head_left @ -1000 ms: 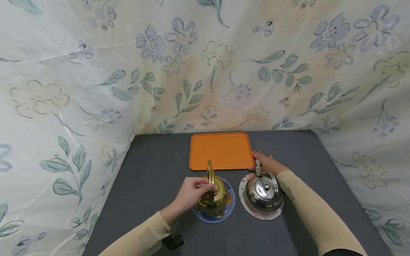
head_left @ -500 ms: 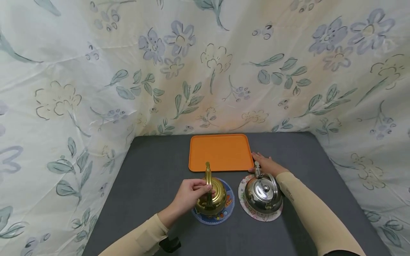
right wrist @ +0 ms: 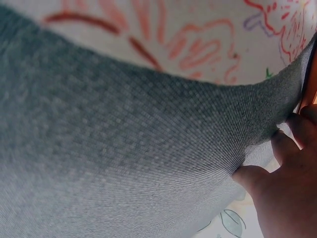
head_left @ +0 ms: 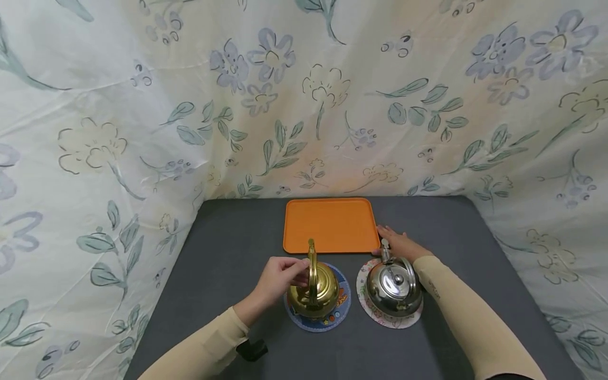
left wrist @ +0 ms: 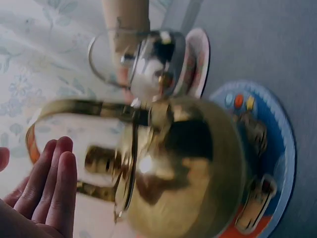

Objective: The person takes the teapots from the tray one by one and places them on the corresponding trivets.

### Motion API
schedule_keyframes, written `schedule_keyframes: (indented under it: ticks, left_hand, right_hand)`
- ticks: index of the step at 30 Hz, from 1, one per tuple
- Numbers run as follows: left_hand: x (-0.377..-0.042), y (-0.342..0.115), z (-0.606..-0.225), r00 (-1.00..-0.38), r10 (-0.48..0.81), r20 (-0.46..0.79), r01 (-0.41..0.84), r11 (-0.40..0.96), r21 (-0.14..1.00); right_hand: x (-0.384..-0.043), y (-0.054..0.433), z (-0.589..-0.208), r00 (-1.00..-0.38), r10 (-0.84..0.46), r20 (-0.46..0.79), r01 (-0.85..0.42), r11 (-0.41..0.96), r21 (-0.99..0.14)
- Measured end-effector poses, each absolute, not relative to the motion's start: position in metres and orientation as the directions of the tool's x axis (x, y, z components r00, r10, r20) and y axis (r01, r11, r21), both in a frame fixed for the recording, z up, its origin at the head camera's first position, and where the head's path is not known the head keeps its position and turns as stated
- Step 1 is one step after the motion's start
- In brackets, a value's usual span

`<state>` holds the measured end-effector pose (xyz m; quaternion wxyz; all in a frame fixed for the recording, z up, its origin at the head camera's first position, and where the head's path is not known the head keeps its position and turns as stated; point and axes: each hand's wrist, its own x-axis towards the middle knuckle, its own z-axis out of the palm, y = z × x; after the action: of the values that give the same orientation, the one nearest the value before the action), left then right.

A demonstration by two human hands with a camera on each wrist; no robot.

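A gold kettle (head_left: 326,290) stands on a round blue patterned mat (head_left: 344,303), its handle raised. My left hand (head_left: 279,278) is at the left of that handle; in the left wrist view its fingers (left wrist: 63,188) are straight, with the thumb apart at the frame's edge. My right hand (head_left: 404,246) lies at the right edge of an orange tray (head_left: 332,227), fingertips near or against the rim. Just in front of that hand, a silver kettle (head_left: 391,287) sits on a round white mat with pink drawings (head_left: 362,298). The gold kettle hides some of the left fingers in the head view.
A dark grey table (head_left: 237,232) lies under everything. Behind it and at both sides hangs a white floral cloth (head_left: 285,105). Both kettles stand side by side in front of the tray, a narrow gap between their mats.
My left fingers have let go of the gold kettle's handle and moved slightly left of it. The right hand, tray and both kettles stay where they were.
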<state>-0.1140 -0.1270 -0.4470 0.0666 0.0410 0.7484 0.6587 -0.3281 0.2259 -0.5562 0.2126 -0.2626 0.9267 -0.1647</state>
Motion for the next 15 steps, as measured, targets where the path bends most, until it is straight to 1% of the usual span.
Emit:
schedule_keyframes:
  ticks: [4,8,10,12,14,15]
  left_hand:
    - [-0.124,-0.142,-0.444,-0.994,0.106,-0.034,-0.020,0.135,0.991]
    - [-0.137,-0.159,-0.450,-1.000,0.005,-0.010,-0.009,0.178,0.984]
    - [-0.143,-0.167,-0.456,-0.998,-0.049,0.029,0.015,0.260,0.966]
    - [-0.148,-0.174,-0.464,-0.993,-0.078,0.089,0.052,0.389,0.920]
    - [-0.152,-0.179,-0.472,-0.983,-0.074,0.168,0.101,0.546,0.831]
    - [-0.154,-0.181,-0.475,-0.976,-0.060,0.208,0.126,0.625,0.771]
  right_hand:
    - [-0.328,0.224,-0.556,-0.772,-0.559,-0.302,-0.419,0.805,-0.420]
    - [-0.328,0.225,-0.557,-0.777,-0.552,-0.303,-0.414,0.810,-0.415]
    - [-0.328,0.225,-0.558,-0.784,-0.545,-0.296,-0.412,0.814,-0.408]
    - [-0.328,0.225,-0.558,-0.788,-0.542,-0.292,-0.407,0.814,-0.413]
    - [-0.329,0.226,-0.558,-0.788,-0.543,-0.289,-0.411,0.815,-0.409]
    - [-0.328,0.227,-0.558,-0.785,-0.545,-0.296,-0.402,0.810,-0.427]
